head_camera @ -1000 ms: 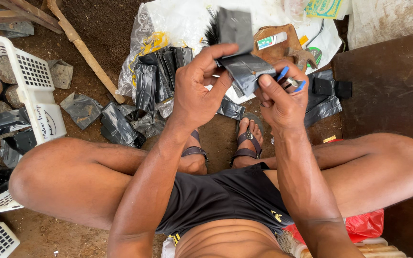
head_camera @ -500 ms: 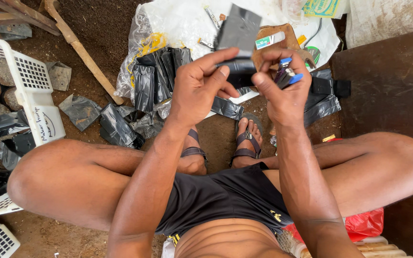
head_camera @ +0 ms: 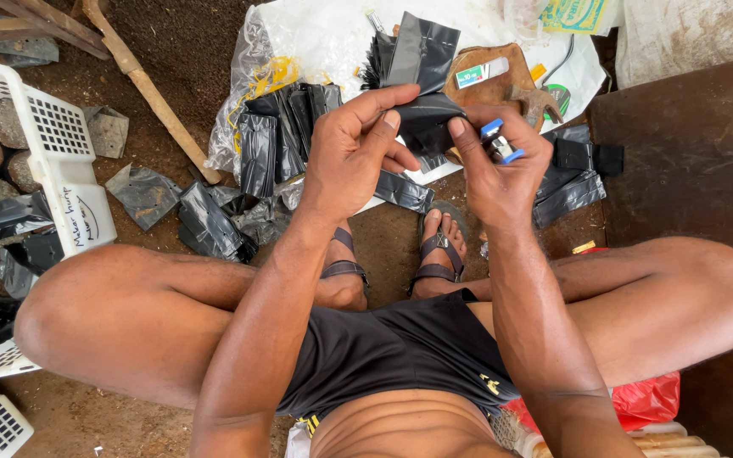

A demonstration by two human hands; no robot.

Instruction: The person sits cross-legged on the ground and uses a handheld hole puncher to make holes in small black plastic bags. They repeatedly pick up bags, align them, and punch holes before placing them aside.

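Observation:
A small black plastic bag (head_camera: 422, 64) stands up between my two hands, above my feet. My left hand (head_camera: 351, 153) pinches its lower edge with thumb and fingers. My right hand (head_camera: 494, 165) grips the same edge from the right and also holds a small blue-and-silver tool (head_camera: 495, 142) in its fingers. The bag's top edge is frayed and tilts to the right.
A heap of black plastic bags (head_camera: 277, 136) lies on a clear sheet ahead, more bags (head_camera: 566, 182) to the right. A white crate (head_camera: 65, 161) with filled dark bags stands at left. A wooden stick (head_camera: 150, 89) lies on the soil. A dark board (head_camera: 697, 153) is at right.
The black bag has been turned from lying flat across my hands to standing upright, and both hands have shifted slightly upward with it.

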